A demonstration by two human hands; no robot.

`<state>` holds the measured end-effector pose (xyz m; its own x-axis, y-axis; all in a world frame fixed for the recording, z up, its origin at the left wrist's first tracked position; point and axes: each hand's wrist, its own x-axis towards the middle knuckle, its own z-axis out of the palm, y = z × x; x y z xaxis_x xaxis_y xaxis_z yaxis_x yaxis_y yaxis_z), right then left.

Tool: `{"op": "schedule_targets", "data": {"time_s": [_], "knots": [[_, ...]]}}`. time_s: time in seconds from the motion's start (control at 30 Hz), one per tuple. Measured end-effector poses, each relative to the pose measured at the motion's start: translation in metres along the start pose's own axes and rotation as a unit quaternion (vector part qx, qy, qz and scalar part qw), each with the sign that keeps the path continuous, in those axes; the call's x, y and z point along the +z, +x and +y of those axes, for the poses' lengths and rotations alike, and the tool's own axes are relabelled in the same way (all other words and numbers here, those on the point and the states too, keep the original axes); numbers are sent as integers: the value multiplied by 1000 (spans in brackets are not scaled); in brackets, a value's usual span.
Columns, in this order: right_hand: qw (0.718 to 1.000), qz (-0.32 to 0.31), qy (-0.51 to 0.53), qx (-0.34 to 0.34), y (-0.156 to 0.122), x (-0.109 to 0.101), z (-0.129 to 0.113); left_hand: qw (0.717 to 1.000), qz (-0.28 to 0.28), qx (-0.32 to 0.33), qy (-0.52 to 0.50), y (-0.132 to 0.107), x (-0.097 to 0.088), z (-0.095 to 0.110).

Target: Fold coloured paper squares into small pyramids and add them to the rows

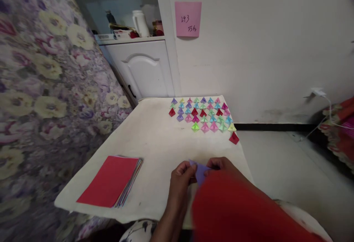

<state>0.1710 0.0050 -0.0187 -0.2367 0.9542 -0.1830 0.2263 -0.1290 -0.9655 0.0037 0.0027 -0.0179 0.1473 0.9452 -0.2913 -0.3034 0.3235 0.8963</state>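
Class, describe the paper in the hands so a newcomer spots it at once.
Find the pale table against the wall, then the left hand and right hand nearer the viewer. Between them, with folded pieces in rows beyond, is the purple paper, the only piece held.

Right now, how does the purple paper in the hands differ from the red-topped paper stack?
The purple paper is held by the left hand and right hand; the red-topped paper stack lies on the table, untouched.
The purple paper, partly hidden, shows a smaller area; the red-topped paper stack spreads wider and is many sheets thick.
The purple paper is purple; the red-topped paper stack shows red on top.
Both are coloured paper.
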Motion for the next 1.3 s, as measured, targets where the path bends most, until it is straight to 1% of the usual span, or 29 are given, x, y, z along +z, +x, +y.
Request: {"op": "schedule_targets", "data": {"time_s": [0.1, 0.3, 0.43, 0.53, 0.6, 0.67, 0.77, 0.83, 0.93, 1.03, 1.17, 1.3], "knots": [[1000, -8, 23, 10, -1, 2, -1, 1000, 11, 20, 3, 0, -2, 1], [998, -14, 52, 14, 0, 5, 1, 999, 30, 38, -1, -2, -1, 4], [996, -30, 82, 15, 1, 6, 2, 998, 33, 55, 3, -4, -2, 8], [995, -32, 95, 23, 2, 7, 2, 998, 35, 55, -6, -4, -2, 10], [994, -24, 102, 24, 3, 7, 2, 998, 26, 47, -18, -4, -3, 11], [994, -12, 109, 22, 4, 6, 2, 1000, -6, 26, -17, -6, -3, 10], [994, 5, 113, 12, 5, 6, 2, 997, -69, -23, 31, -9, -2, 4], [994, 9, 112, 6, 6, 6, 2, 992, -89, -46, 73, -11, -3, -1], [994, 5, 105, 3, 6, 6, 3, 991, -80, -53, 97, -11, -3, -9], [996, 4, 93, -2, 6, 4, 4, 992, -65, -46, 96, -11, -1, -15], [997, 15, 71, -5, 5, 0, 2, 992, -70, -54, 95, -12, 1, -20], [996, 26, 83, 1, 7, -6, -1, 989, -74, -67, 112, -14, 0, -23]]}}
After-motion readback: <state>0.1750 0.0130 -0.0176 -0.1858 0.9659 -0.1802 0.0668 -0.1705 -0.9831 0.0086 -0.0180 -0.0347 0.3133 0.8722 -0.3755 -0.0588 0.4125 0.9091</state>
